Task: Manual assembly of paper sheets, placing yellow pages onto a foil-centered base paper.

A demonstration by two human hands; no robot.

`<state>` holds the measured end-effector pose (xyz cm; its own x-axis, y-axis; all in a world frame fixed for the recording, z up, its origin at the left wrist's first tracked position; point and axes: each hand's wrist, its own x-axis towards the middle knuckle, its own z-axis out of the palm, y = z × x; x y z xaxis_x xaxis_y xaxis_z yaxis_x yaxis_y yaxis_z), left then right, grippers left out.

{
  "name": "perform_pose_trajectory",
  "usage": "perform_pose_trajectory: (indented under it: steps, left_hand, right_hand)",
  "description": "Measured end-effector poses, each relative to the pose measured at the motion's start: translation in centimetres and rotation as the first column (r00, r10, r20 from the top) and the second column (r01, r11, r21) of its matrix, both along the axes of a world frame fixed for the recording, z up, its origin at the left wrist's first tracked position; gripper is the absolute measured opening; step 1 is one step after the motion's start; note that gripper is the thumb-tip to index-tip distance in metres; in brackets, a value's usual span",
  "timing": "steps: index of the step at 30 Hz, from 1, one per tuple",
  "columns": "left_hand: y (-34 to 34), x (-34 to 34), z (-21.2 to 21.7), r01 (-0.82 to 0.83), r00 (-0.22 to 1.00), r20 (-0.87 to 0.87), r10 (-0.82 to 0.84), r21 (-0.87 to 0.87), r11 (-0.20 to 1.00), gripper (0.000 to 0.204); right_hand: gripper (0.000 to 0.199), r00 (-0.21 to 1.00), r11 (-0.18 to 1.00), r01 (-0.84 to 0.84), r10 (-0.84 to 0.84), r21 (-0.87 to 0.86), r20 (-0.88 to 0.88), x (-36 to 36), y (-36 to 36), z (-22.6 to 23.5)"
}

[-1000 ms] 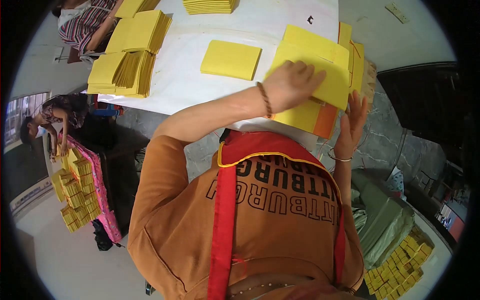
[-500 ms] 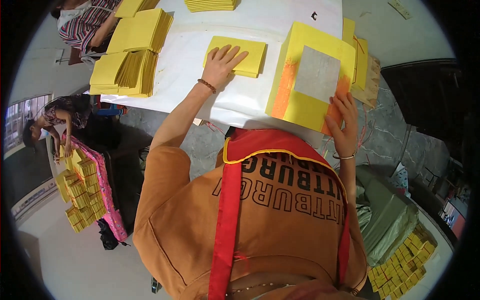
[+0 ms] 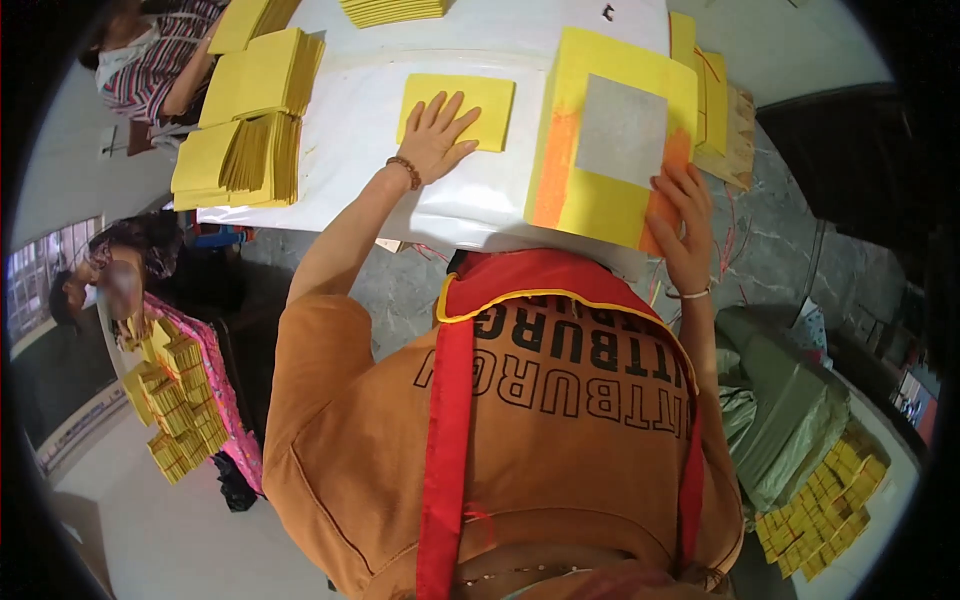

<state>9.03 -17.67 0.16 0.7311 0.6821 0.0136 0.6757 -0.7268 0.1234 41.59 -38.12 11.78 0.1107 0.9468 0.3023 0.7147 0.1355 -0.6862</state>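
My left hand lies flat with spread fingers on a yellow sheet or thin packet of paper, which rests on the white-covered table. My right hand rests against the near right corner of a big yellow block, its fingers extended along the edge and not wrapped round it. Orange colour runs down two sides of the block, and a grey rectangle covers the middle of its top. Whether the block is one piece or stacked paper I cannot tell.
Stacks of folded yellow paper stand along the table's left side, with another stack at the far edge. More yellow bundles lie right of the block. One person sits far left; another bends over bundles at lower left.
The packet under my left hand looks flatter, with less of its side edge showing. My left hand stays pressed on it, and my right hand stays at the block's corner. The whole view has shifted slightly.
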Motion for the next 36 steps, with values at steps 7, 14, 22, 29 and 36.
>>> perform_pose_trajectory:
  steps: [7,14,22,29,36]
  left_hand:
    - [-0.3,2.9,7.6,0.09,0.924,0.376,-0.077,-0.018,0.996,0.029]
    - [-9.6,11.0,16.7,0.55,0.738,0.357,-0.572,0.172,0.817,0.021]
    - [-8.9,11.6,15.9,0.619,0.68,0.515,-0.522,-0.021,0.785,0.015]
    - [-8.2,12.4,16.3,0.553,0.76,0.543,-0.357,-0.251,0.794,0.01]
    - [-8.4,12.4,16.3,0.496,0.809,0.513,-0.287,-0.331,0.803,0.01]
  right_hand:
    - [0.032,0.999,1.0,-0.009,0.009,0.016,-0.042,0.3,0.4,-0.2]
    - [0.026,0.997,0.997,-0.031,0.036,0.072,-0.061,0.3,0.3,-0.4]
    - [0.027,0.947,0.996,-0.078,0.086,0.039,-0.31,1.2,0.4,-1.3]
    - [0.032,0.947,0.995,-0.084,0.096,0.054,-0.306,1.5,0.7,-1.7]
    - [0.034,0.938,0.996,-0.071,0.087,0.058,-0.335,1.2,0.6,-1.8]
